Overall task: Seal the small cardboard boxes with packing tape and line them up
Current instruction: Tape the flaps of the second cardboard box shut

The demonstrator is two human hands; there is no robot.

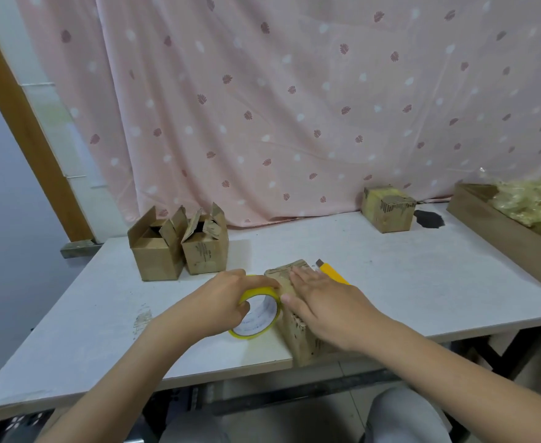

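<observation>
Head view: at the tabletop's near edge, the right hand [323, 310] is pressing flat on the box [298, 334] to steady it, while the left hand's [223, 303] grip is curling round the tape roll [258, 311], drawing tape across the top.

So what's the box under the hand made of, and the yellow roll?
The box looks like brown cardboard: matte, with a rough printed side. The roll seems to be glossy yellow plastic tape wound on a white core, likely paper.
</observation>
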